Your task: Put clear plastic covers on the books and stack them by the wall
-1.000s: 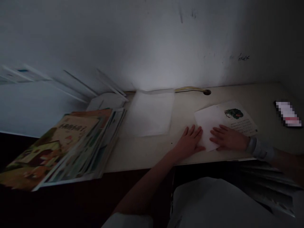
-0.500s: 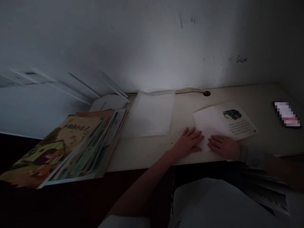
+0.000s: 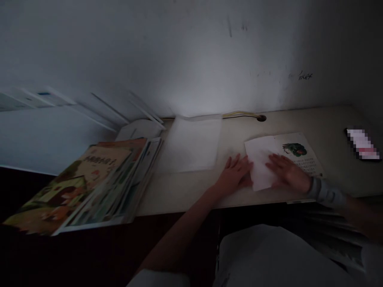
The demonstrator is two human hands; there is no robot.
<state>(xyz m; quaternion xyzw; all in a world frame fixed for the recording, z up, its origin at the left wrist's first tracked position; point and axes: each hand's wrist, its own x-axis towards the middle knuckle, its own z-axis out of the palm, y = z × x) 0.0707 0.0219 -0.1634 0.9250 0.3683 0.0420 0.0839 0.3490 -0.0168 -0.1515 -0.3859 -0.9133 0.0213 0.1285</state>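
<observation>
An open book (image 3: 260, 148) lies on the pale desk, its left page blank white and its right page printed with a green picture above lines of text. At the book's left edge rests my left hand (image 3: 236, 171), fingers spread, touching the page border. My right hand (image 3: 289, 173) lies over the inner fold and lower part of the book, its fingers stretched out and slightly blurred. A grey band circles the right wrist. Part of the printed page is hidden behind this hand.
A stack of picture books (image 3: 95, 183) leans at the desk's left end. Behind lies a translucent white sheet (image 3: 194, 143) near the wall. Yellow cables run to a round desk hole (image 3: 261, 118). At the far right is a phone (image 3: 362, 144) with a blurred-out screen.
My right hand has moved up and onto the book, covering part of the fold. My left hand has shifted slightly left and up. The book appears turned a little.
</observation>
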